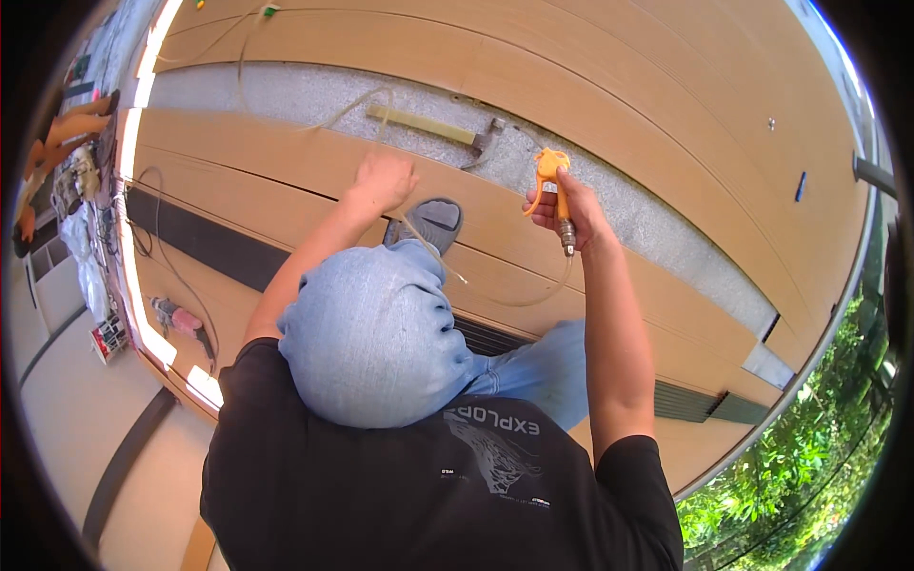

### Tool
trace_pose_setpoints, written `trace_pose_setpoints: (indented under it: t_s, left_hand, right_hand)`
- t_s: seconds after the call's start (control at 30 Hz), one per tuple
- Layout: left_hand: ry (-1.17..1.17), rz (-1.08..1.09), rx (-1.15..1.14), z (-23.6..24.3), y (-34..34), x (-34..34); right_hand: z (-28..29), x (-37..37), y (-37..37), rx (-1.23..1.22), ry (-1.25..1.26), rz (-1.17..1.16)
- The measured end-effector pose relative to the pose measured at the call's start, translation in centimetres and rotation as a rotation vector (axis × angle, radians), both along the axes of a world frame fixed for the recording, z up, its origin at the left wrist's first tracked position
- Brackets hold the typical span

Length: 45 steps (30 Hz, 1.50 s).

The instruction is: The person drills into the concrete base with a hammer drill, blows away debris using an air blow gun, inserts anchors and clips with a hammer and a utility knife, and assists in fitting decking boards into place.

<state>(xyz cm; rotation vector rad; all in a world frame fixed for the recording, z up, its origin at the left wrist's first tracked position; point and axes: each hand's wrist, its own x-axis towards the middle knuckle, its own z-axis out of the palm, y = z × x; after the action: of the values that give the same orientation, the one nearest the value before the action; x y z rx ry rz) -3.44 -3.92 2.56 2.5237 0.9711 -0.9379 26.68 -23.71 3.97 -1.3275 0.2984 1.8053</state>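
Observation:
My left hand [386, 181] is closed on a thin clear hose [433, 252], whose loose-looking end hangs by my knee. My right hand [576, 209] grips an orange air blow gun [552, 167] with a metal fitting [568, 238] and a hose curving down from it. Above my hands, a hammer [428, 126] with a pale yellow handle lies on the grey rough strip [638, 195] between tan planks [666, 86]. My grey shoe [438, 214] rests on the planks below.
A power tool [176, 316] with a cord lies at left, near the bright edge. Beyond it are another person's legs [69, 128], clutter and a white plastic bag [84, 257]. A small blue item [802, 186] lies at right, near the rim. Greenery [781, 466] shows past the edge.

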Motion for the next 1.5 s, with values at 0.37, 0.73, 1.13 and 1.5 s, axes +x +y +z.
trace_pose_setpoints:
  t_s: [0.37, 0.73, 1.13, 1.5]
  left_hand:
    - [-0.029, 0.697, -0.364, 2.3, -2.4, -11.5]
    - [-0.699, 0.811, -0.368, -6.4, 5.9, -8.0]
    - [-0.862, 0.915, -0.128, -12.3, 10.1, -0.2]
    - [-0.938, 0.187, 0.274, -13.6, 10.4, 1.5]
  right_hand:
    - [-0.8, -2.9, 3.2, 0.01, -0.241, 0.115]
    - [-0.2, -8.2, 9.8, 0.146, -0.803, 0.33]
    - [-1.9, -8.8, 5.0, 0.173, -0.635, 0.205]
    - [2.4, -6.4, 5.7, 0.007, -0.596, 0.236]
